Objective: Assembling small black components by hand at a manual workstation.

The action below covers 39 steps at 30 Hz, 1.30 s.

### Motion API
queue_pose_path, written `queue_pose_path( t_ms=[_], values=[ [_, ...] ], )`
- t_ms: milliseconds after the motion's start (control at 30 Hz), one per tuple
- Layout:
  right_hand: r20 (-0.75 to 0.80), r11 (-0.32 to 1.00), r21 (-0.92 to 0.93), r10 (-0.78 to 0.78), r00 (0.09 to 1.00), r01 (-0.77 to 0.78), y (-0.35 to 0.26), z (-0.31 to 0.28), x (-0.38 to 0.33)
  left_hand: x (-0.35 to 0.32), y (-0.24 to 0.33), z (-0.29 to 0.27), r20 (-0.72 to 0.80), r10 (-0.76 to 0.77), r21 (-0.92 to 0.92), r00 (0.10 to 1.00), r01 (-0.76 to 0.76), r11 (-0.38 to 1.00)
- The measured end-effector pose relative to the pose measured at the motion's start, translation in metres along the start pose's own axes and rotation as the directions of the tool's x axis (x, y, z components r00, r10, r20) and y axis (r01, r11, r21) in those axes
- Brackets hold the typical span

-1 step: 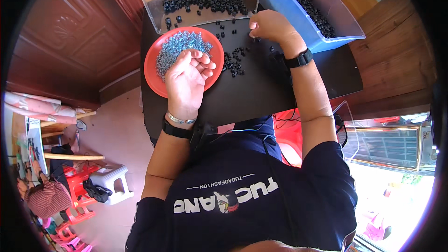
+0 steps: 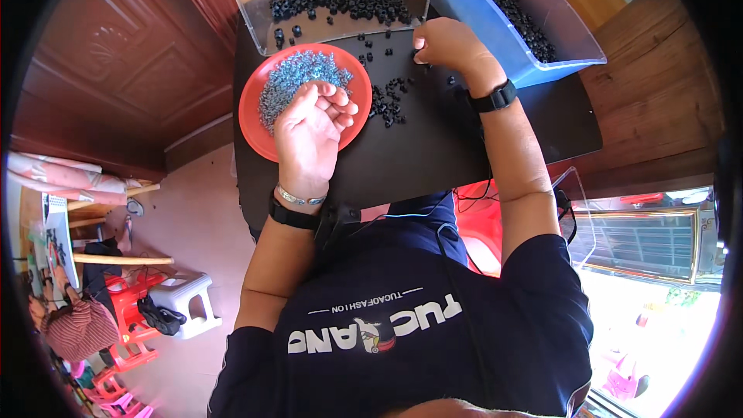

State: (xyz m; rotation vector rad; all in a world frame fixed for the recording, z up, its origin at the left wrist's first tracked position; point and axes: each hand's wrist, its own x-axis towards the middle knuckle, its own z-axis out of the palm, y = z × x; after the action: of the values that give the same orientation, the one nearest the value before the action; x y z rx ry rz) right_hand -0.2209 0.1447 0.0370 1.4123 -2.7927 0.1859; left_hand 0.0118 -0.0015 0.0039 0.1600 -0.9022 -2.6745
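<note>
My left hand [image 2: 308, 135] is palm up over the near part of a red round plate [image 2: 251, 120]. Its fingers curl loosely with gaps between them, and I see nothing in the palm. A heap of small silvery-blue screws [image 2: 306, 73] fills the plate's middle. On the dark table's right side, my right hand [image 2: 453, 46] is closed, fingertips pinched low over the surface. A small black plastic part [image 2: 419, 55] shows at those fingertips, mostly hidden by them. Loose black parts [image 2: 389, 104] lie between the plate and my right hand.
Behind the plate stands a clear bin [image 2: 340, 1] with many black parts. A bluish translucent bin [image 2: 557, 71] at the back right holds more. The dark table [image 2: 371, 166] ends near my body. Stools [image 2: 190, 306] stand on the floor at left.
</note>
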Motion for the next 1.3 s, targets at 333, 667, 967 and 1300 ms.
queue_pose_path(
  t_ms=[333, 667, 967, 1300],
  values=[
    [-0.141, 0.987, 0.128, -0.074, 0.987, 0.092, -0.012, 0.011, 0.006, 0.000, -0.001, -0.002, 0.014, 0.009, 0.015, 1.000, -0.010, 1.000],
    [-0.415, 0.487, 0.614, -0.471, 0.778, 0.622, -0.076, -0.011, -0.016, -0.001, -0.002, 0.008, 0.028, -0.004, 0.121, 1.000, 0.001, 0.993],
    [-0.437, 0.446, 0.604, -0.507, 0.743, 0.660, -0.088, -0.001, -0.018, -0.001, -0.004, 0.006, 0.014, 0.018, 0.094, 1.000, -0.019, 0.995],
    [-0.491, 0.473, 0.540, -0.495, 0.717, 0.696, -0.094, 0.001, -0.020, -0.002, -0.002, 0.003, 0.058, 0.000, -0.032, 0.998, 0.002, 0.999]
  ],
)
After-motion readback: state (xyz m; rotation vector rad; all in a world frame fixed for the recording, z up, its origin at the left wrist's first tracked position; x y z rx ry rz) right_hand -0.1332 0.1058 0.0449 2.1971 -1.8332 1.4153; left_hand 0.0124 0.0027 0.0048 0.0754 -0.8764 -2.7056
